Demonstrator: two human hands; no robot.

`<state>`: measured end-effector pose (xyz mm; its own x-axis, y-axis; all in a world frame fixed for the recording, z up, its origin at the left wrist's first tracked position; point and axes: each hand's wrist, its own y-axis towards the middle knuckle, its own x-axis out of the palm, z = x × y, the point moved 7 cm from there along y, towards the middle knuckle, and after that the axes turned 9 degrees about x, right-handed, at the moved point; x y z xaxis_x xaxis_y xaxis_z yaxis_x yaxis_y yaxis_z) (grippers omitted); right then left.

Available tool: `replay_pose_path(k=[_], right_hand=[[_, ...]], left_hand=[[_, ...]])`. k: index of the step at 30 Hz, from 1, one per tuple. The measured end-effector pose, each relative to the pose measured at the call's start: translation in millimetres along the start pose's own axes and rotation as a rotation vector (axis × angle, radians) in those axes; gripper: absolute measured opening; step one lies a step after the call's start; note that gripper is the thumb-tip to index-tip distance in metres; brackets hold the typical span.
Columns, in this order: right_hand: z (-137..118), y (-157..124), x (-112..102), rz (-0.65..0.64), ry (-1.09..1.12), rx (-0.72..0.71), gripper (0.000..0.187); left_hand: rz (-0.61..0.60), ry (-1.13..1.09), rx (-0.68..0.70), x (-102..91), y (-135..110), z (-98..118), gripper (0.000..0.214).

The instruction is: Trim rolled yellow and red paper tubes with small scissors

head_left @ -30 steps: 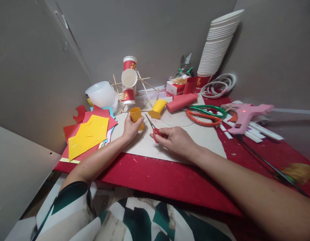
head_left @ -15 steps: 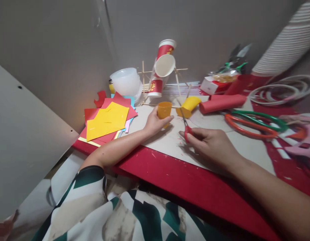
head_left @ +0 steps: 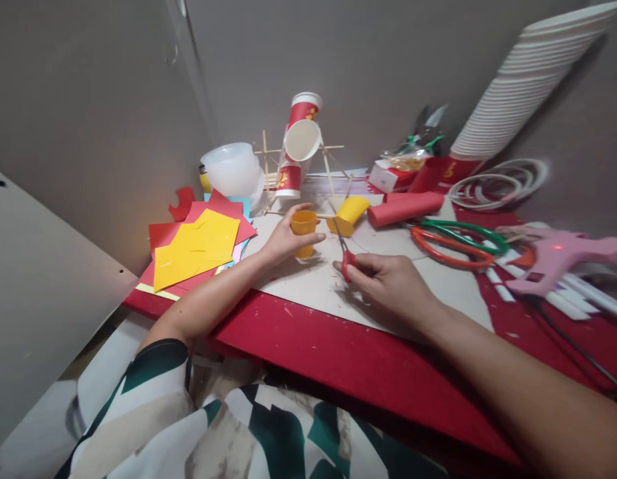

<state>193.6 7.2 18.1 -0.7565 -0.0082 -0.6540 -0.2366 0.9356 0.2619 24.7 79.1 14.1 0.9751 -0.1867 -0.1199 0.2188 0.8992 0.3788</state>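
Hardly anything on the bench has shifted in the last half second. Only the person's head has turned a little, so the pink glue gun at the right is back in sight, and both hands keep their grip as before. Nearest, a green-and-white patterned garment covers the lap below the red bench edge. On the pale cardboard sheet that lies on the bench rests the right hand, its fingers curled tight around the red handles of the small scissors, whose thin blades point away toward the back. Just to the left, the left hand has thumb and fingers wrapped around a small orange cup, upright over the sheet; I cannot tell whether its base touches. Left of that hand lies a loose pile of yellow and red paper sheets. Beyond the scissor tips a yellow cup lies on its side, with a red paper roll just beside it and large green and orange scissors to the right. Farther back stands a frame of wooden sticks and red-and-white paper cups, next to a white plastic container. A tall leaning stack of white paper cups rises in the far right corner.
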Motion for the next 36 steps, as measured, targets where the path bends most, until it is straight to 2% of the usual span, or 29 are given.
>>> replay_pose_path(k=[4, 10, 19, 27, 32, 36], right_hand=[[2.2, 1.7, 2.4, -0.039, -0.024, 0.055, 0.037], [1.7, 3.8, 1.2, -0.035, -0.018, 0.075, 0.038], [0.8, 4.0, -1.4, -0.039, 0.021, 0.091, 0.040], [3.6, 7.3, -5.9, 0.024, 0.165, 0.095, 0.041], [3.9, 9.8, -11.0, 0.076, 0.341, 0.134, 0.054], [4.6, 10.2, -13.7, 0.093, 0.463, 0.188, 0.058]], left_hand=[[0.014, 0.024, -0.017, 3.9, 1.4, -5.7, 0.051], [0.071, 0.070, 0.002, 4.6, -1.7, -4.2, 0.042], [0.053, 0.080, -0.014, 4.2, -3.4, -0.4, 0.040], [-0.072, -0.040, -0.133, 8.1, -5.5, -3.1, 0.046], [0.026, -0.186, -0.186, 4.4, -2.6, 4.0, 0.040], [0.095, -0.334, -0.255, 4.9, -2.4, 10.7, 0.045]])
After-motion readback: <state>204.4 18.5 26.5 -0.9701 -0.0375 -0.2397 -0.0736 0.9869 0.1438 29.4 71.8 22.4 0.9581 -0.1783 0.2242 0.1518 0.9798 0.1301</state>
